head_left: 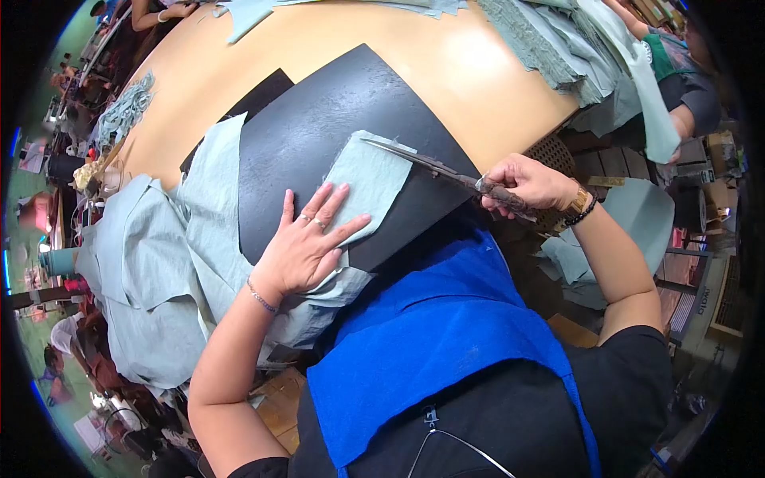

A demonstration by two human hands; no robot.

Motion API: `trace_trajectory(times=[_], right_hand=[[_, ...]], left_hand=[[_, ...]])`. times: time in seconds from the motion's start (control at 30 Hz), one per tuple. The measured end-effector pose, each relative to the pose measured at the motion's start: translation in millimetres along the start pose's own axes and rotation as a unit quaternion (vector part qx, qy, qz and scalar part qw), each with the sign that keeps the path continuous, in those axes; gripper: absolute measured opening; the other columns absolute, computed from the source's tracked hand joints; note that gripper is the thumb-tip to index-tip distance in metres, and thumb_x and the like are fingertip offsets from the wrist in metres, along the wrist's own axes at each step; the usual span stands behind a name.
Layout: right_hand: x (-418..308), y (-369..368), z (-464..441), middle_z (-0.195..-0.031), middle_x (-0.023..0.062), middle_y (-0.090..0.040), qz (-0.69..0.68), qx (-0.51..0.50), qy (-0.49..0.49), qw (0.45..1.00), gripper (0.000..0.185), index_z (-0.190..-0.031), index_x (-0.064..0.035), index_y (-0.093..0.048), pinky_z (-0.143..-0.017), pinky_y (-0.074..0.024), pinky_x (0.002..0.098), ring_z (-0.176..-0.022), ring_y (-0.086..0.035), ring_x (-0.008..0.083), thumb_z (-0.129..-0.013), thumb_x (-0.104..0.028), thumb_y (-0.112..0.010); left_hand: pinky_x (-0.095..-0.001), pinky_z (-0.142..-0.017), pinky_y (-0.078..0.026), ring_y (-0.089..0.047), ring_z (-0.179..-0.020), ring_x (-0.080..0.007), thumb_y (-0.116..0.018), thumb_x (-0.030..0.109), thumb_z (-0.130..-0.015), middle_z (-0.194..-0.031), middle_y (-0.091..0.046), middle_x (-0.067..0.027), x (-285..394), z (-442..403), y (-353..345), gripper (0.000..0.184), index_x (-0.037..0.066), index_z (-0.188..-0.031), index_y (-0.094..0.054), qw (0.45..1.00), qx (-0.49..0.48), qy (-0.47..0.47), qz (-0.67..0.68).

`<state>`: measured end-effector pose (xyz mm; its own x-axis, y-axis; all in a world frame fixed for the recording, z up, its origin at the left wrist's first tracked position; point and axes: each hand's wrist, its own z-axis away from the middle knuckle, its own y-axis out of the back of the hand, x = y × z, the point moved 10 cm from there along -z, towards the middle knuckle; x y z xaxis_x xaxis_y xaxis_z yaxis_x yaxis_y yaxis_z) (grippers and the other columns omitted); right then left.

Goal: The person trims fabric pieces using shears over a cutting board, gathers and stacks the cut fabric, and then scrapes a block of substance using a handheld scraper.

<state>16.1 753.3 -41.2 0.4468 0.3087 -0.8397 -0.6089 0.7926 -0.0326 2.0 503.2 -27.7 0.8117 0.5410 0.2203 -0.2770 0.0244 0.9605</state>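
A small pale green fabric piece (373, 171) lies on a black board (303, 127). My left hand (307, 239) rests on its lower left part, flat with the fingers spread. Scissors (446, 171) are in my right hand (534, 187), whose fingers wrap round the handles. The blades point left and lie over the upper edge of the fabric piece; whether they are parted I cannot tell. More pale green cloth (159, 271) lies crumpled to the left of the board and under my left wrist.
The board rests on a light wooden table (494, 88). Stacked green fabric (550, 48) lies at the back right, with a strip hanging over the edge. Fabric scraps (127, 107) sit at the far left. Another person's hand (179, 10) shows at the top left; someone stands at the right.
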Motion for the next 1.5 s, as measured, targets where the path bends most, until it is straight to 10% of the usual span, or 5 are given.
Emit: trace_trajectory(times=[0.6, 0.8, 1.07, 1.37, 1.5], right_hand=[[1.4, 30.3, 19.3, -0.066, -0.0002, -0.059, -0.032, 0.156, 0.055, 0.986, 0.022, -0.081, -0.0036, -0.062, -0.052, -0.0471, 0.0213, -0.056, -0.057, 0.007, -0.09, -0.024, -0.064], [48.5, 27.4, 60.5, -0.067, 0.0049, -0.059, -0.254, 0.336, 0.236, 0.876, 0.031, -0.081, -0.0009, -0.061, -0.05, -0.0481, 0.0246, -0.053, -0.058, 0.0121, -0.09, -0.03, -0.066], [54.2, 16.6, 72.4, -0.069, 0.0054, -0.061, -0.211, 0.349, 0.214, 0.887, 0.026, -0.084, 0.0011, -0.062, -0.052, -0.0485, 0.0236, -0.057, -0.059, 0.0111, -0.09, -0.024, -0.066], [40.8, 40.5, 45.4, -0.074, 0.0076, -0.061, -0.272, 0.324, 0.276, 0.863, 0.017, -0.086, 0.0016, -0.061, -0.053, -0.049, 0.0236, -0.06, -0.06, 0.0116, -0.089, -0.015, -0.066], [27.4, 30.9, 42.8, -0.073, 0.0071, -0.061, -0.237, 0.313, 0.272, 0.879, 0.018, -0.083, 0.0022, -0.061, -0.053, -0.0488, 0.0236, -0.061, -0.059, 0.0114, -0.087, -0.014, -0.067]], left_hand=[[-0.0686, -0.108, -0.011, -0.02, -0.144, -0.0318, -0.038, 0.035, -0.088, -0.156, -0.021, -0.0094, -7.7, -8.6, 3.0, 0.056, 0.036, -0.144, -0.038, 0.999, 0.017, -0.007, -0.031], [-0.0694, -0.106, -0.016, -0.024, -0.141, -0.0338, -0.039, 0.059, -0.09, -0.153, -0.027, -0.0157, -58.4, -116.1, 37.6, 0.064, 0.029, -0.146, -0.033, 0.988, 0.122, -0.007, -0.091], [-0.0649, -0.108, -0.016, -0.022, -0.142, -0.0355, -0.047, 0.047, -0.094, -0.153, -0.024, -0.0168, -68.9, -78.2, 145.9, 0.062, 0.021, -0.147, -0.031, 0.915, 0.344, 0.207, -0.042], [-0.0684, -0.106, -0.013, -0.012, -0.143, -0.0438, -0.053, 0.05, -0.089, -0.154, -0.017, -0.0241, -1.6, 74.6, -9.4, 0.072, 0.014, -0.148, -0.031, 0.888, 0.148, 0.433, 0.038], [-0.0678, -0.107, -0.011, -0.014, -0.142, -0.0437, -0.053, 0.059, -0.085, -0.155, -0.016, -0.0213, -7.7, 30.3, 3.0, 0.076, 0.018, -0.146, -0.035, 0.939, 0.127, 0.317, 0.036]])
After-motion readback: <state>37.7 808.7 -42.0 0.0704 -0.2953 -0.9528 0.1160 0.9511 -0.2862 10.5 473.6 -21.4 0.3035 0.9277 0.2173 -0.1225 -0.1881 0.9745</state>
